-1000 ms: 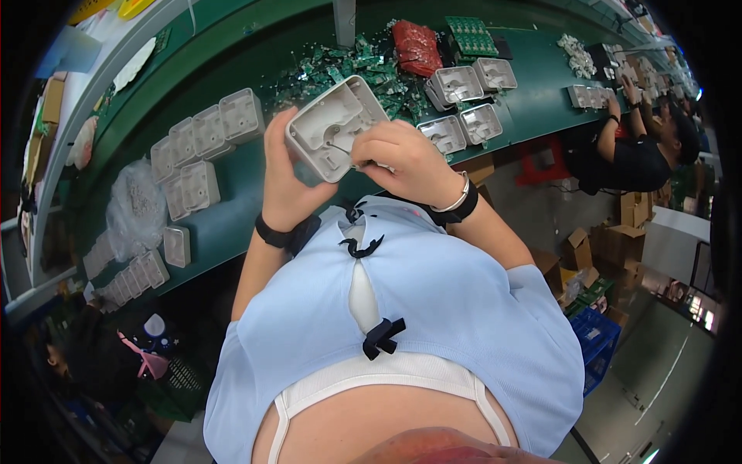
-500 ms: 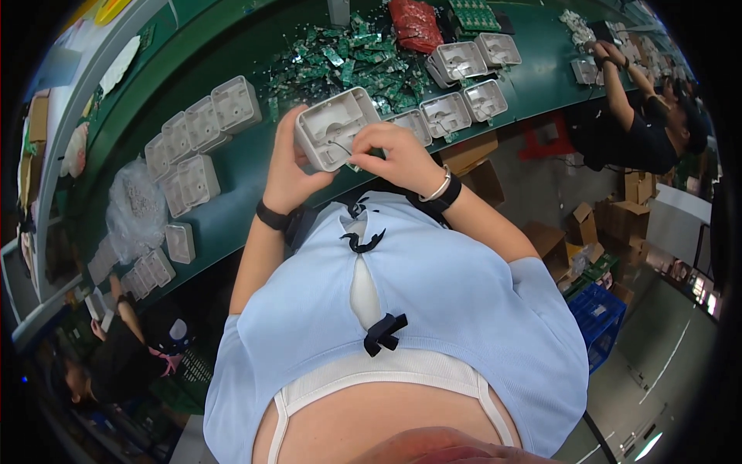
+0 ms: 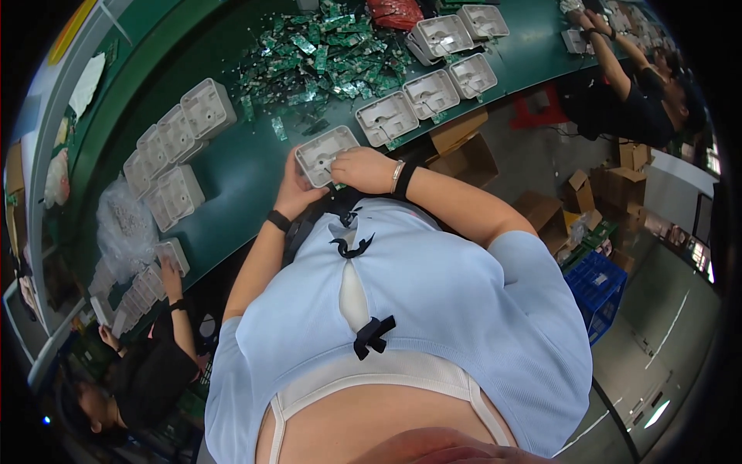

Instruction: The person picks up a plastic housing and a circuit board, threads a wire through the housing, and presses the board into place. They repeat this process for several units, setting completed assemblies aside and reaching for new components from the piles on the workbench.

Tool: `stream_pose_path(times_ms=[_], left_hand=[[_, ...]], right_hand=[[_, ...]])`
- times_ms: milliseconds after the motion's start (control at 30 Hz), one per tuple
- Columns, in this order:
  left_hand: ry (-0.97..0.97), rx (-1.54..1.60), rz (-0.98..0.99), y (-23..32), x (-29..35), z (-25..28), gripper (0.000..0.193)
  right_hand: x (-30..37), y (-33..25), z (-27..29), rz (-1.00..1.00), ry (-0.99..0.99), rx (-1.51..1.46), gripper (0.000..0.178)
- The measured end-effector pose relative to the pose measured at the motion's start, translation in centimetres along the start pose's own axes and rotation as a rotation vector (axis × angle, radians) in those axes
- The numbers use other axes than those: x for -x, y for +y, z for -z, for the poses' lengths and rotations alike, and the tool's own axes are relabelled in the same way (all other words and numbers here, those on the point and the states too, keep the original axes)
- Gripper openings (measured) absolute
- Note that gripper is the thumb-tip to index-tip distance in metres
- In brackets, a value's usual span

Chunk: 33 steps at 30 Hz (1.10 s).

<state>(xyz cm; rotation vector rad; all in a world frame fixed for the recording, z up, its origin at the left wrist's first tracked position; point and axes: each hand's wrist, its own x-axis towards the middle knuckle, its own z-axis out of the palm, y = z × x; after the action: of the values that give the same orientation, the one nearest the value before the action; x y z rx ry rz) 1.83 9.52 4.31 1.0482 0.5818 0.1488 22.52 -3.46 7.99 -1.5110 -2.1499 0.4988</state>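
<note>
My left hand (image 3: 293, 190) is closed round the left side of a white plastic housing (image 3: 318, 150), a shallow open-topped box with moulded ribs inside. It is held tilted above the near edge of the bench. My right hand (image 3: 366, 170) reaches over the housing's right side, with its fingers bent and pressed together at the near inner corner. Those fingers hide whatever is pinched in them. A little of something green shows below the right fingertips. Similar housings (image 3: 386, 119) with thin wires and small green boards stand just to the right.
Loose green circuit boards (image 3: 317, 54) lie heaped on the green bench (image 3: 239, 182) beyond my hands. A red bag (image 3: 393, 13) lies behind them. Stacked housings (image 3: 207, 108) and a clear plastic bag (image 3: 127, 224) stand left. Co-workers' hands (image 3: 171, 280) are at both ends.
The housing and both hands have come lower and nearer my body. A thin wire visible at the right fingertips before is now covered. The left co-worker's hand has reached a housing.
</note>
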Motion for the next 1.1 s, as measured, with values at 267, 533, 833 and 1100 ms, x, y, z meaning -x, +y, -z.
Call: stream_pose_path(times_ms=[267,533,833,1100], left_hand=[[0.117,-0.361,0.113,-1.7,-1.5,-0.8,0.123],[0.165,-0.814,0.133,-0.5,-3.1,-1.6,0.109],[0.09,-0.831,0.052,-0.7,-3.7,-0.5,0.104],[-0.002,-0.518,0.307,1.2,-5.2,-2.6,0.093]], right_hand=[[1.8,2.4,-2.9,0.015,-0.049,0.137,0.009],[5.8,4.0,3.4,-0.591,0.33,0.123,0.027],[15.6,14.4,5.6,-1.29,0.526,0.449,0.031],[18.1,17.0,6.3,-1.236,0.69,0.277,0.021]])
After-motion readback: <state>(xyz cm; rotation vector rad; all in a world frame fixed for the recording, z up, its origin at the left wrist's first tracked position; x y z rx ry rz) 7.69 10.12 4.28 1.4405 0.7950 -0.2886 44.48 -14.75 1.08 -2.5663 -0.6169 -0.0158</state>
